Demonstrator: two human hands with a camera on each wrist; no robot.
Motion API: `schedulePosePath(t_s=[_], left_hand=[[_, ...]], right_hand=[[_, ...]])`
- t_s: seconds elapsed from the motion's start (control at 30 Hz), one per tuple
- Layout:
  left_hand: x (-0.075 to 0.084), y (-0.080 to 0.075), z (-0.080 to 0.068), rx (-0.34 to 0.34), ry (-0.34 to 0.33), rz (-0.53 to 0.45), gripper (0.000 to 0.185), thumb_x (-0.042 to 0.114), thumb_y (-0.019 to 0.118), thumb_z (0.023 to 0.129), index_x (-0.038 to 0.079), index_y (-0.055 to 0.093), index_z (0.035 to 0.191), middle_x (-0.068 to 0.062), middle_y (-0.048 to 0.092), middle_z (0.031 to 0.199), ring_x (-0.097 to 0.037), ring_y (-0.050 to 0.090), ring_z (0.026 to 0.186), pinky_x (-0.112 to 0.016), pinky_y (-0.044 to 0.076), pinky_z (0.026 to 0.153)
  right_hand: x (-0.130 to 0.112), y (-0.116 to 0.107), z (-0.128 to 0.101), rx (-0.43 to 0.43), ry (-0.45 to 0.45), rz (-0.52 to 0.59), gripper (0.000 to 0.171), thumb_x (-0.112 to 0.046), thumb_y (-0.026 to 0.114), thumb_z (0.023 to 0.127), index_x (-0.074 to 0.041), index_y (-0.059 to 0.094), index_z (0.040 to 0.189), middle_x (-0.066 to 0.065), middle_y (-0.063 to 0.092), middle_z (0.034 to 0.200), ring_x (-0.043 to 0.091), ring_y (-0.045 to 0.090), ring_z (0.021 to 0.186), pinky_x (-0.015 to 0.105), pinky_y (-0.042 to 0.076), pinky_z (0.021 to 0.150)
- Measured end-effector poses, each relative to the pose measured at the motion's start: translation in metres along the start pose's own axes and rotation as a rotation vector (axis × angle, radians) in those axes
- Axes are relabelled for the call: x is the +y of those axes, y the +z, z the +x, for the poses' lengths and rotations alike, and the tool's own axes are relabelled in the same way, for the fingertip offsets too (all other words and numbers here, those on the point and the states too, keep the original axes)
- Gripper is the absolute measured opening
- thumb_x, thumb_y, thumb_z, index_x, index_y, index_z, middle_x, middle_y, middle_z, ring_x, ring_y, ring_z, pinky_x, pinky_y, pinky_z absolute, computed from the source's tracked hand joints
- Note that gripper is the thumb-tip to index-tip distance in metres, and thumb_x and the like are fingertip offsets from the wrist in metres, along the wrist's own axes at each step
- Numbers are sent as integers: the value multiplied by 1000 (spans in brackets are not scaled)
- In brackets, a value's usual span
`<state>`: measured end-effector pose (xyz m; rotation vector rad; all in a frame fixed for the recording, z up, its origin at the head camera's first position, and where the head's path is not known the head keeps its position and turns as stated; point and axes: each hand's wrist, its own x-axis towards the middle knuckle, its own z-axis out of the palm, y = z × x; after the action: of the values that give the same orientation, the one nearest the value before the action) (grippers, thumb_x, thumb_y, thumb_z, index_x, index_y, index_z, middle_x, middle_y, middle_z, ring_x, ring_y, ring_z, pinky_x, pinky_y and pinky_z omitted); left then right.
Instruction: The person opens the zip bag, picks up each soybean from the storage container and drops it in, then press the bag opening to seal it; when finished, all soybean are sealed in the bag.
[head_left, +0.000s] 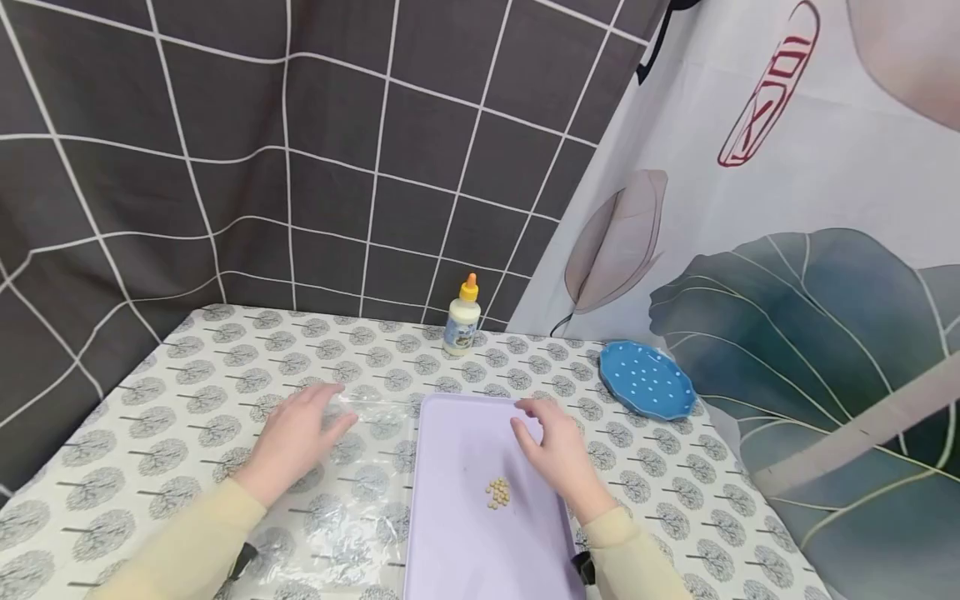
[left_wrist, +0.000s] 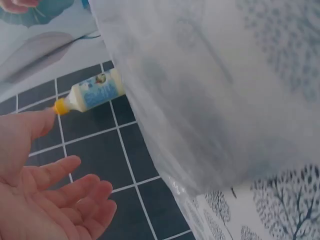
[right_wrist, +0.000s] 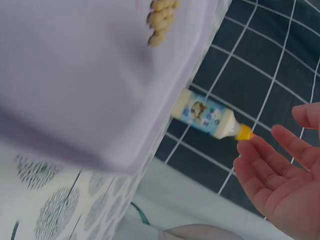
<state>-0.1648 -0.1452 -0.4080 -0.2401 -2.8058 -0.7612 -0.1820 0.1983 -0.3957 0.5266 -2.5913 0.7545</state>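
My left hand point(head_left: 297, 433) is over a clear plastic sheet point(head_left: 360, 500) on the table, fingers relaxed and nothing held. My right hand point(head_left: 553, 450) hovers by the right edge of a lilac tray point(head_left: 465, 550), its fingers loosely bent and holding nothing. A small cluster of pale yellow soybeans point(head_left: 497, 492) lies on the tray, left of the right hand. In the right wrist view, the soybeans point(right_wrist: 162, 17) and the tray point(right_wrist: 90, 65) show beside the open palm. The left wrist view has the sheet point(left_wrist: 210, 110) filling the right side, apart from the left fingers.
A white glue bottle point(head_left: 462, 321) with a yellow cap and orange tip stands upright beyond the tray. A blue plate point(head_left: 647, 379) with white dots lies at the back right. A tree-print cloth point(head_left: 161, 454) covers the table. Dark checked fabric point(head_left: 330, 167) hangs behind.
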Motion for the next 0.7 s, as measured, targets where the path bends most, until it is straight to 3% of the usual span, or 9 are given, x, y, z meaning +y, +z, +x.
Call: schedulePosePath(t_s=[0.2, 0.43, 0.7], left_hand=[[5, 5, 0, -44, -13, -13, 49, 28, 60, 92, -3, 51, 129, -27, 52, 131, -48, 46, 121, -62, 36, 103], [1, 9, -1, -28, 3, 2, 38, 24, 63, 90, -1, 60, 117, -25, 57, 124, -45, 52, 115, -61, 40, 99], [1, 12, 3, -68, -33, 2, 40, 25, 63, 90, -2, 58, 120, -26, 54, 126, -44, 51, 116, -59, 41, 100]], right_hand=[[-11, 8, 5, -22, -24, -10, 14, -14, 68, 86, -8, 67, 99, 6, 69, 96, 20, 65, 87, 36, 55, 78], [-26, 20, 13, -51, -20, -9, 10, -16, 68, 86, -10, 69, 94, 1, 69, 89, 14, 64, 80, 27, 55, 70], [-32, 30, 21, -39, -27, 12, 7, -15, 70, 85, -11, 69, 90, 0, 71, 84, 11, 66, 73, 22, 55, 65]])
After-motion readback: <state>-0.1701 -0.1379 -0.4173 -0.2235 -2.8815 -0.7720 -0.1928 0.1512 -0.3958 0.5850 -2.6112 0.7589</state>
